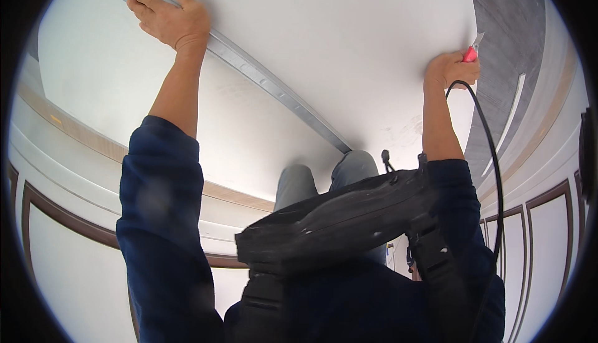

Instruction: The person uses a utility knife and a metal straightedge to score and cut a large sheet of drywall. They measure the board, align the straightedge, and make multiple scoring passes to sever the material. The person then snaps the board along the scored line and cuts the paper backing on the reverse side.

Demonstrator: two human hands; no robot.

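Note:
A large white board [349, 38] lies spread out before me. Diagonally across it, from the upper left down to my knees, runs a long silver metal channel [268, 84]. My left hand [171, 19] rests on this channel near its far end, fingers stretched out and thumb apart. At the board's right edge, my right hand [451, 69] is closed round a red utility knife [470, 55]. Its blade sticks out away from me, close to the edge; whether it touches the board I cannot tell.
A black cable [492, 150] loops beside my right wrist and arm. My knees [355, 165] are at the channel's near end, below a black bag [336, 218] strapped to me. Right of the board lies dark grey flooring [498, 50] with a pale strip [507, 122]. Brown-trimmed white panels [75, 256] stand around.

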